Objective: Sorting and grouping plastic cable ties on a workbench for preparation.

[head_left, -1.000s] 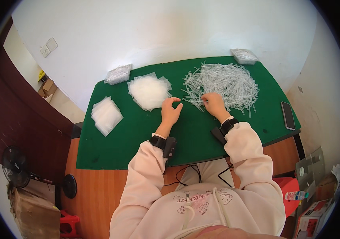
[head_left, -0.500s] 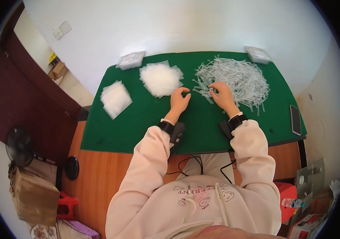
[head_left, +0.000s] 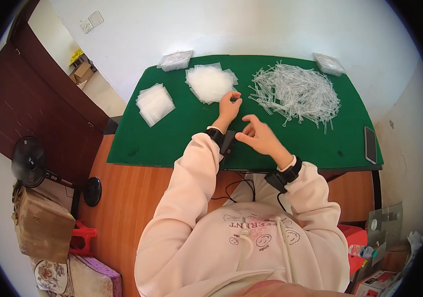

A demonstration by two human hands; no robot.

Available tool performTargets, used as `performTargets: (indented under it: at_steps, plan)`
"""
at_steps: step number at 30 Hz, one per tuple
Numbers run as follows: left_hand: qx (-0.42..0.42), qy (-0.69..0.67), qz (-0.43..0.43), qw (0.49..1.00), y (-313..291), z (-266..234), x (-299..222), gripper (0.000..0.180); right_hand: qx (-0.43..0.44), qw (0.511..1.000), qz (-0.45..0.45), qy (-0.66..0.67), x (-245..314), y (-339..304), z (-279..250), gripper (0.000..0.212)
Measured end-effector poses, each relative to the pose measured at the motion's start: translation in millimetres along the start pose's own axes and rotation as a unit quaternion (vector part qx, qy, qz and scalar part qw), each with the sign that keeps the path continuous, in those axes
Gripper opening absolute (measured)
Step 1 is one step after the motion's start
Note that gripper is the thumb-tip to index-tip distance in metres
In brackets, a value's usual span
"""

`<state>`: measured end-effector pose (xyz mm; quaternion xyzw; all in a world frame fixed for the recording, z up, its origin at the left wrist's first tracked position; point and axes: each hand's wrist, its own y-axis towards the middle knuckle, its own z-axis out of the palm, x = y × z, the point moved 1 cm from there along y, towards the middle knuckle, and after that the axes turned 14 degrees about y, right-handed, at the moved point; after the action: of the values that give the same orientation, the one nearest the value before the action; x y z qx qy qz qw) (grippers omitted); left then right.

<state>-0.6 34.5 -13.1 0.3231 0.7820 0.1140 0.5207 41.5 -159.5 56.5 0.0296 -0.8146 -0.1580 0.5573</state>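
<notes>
- Head view: the left hand (head_left: 229, 105) is reaching to the edge of the bag pile (head_left: 210, 82) at about twelve o'clock on the green table (head_left: 181, 133), fingers curled narrow and pinching at a clear bag's corner; whether one is actually lifted I cannot tell.
- The right hand (head_left: 260, 136) is hovering just beside it, toward four o'clock, fingers loosely spread and holding nothing visible.
- The bags are probably feather-light, limp and slippery, so a corner or edge pinch suits best.
- The tube heap (head_left: 295, 91) is lying at two o'clock; the thin clear pieces are probably light and stiffish, best taken mid-length. Their long axes are pointing every way.
- A second stack (head_left: 155, 103) is sitting at ten o'clock, a phone (head_left: 370, 144) at four.
</notes>
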Motion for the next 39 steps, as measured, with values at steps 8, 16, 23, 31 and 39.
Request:
performTargets:
  at_steps: [8,16,23,31,39]
  plan:
    - [-0.156,0.108,0.256,0.948,14,-45,-84,0.019,0.027,0.896,0.204,0.393,-9,-21,44,0.043]
    - [-0.182,0.163,0.398,0.884,20,-71,-128,0.019,0.045,0.910,0.126,0.392,3,-20,58,0.035]
    - [-0.222,0.163,0.395,0.877,23,-81,-145,0.019,0.018,0.860,0.142,0.490,21,-40,70,0.038]
    - [-0.215,0.154,0.365,0.893,17,-76,-134,0.018,0.023,0.914,0.042,0.403,24,-36,63,0.051]
    - [-0.187,0.150,0.324,0.915,12,-68,-121,0.017,0.125,0.876,0.137,0.445,13,-23,58,0.041]
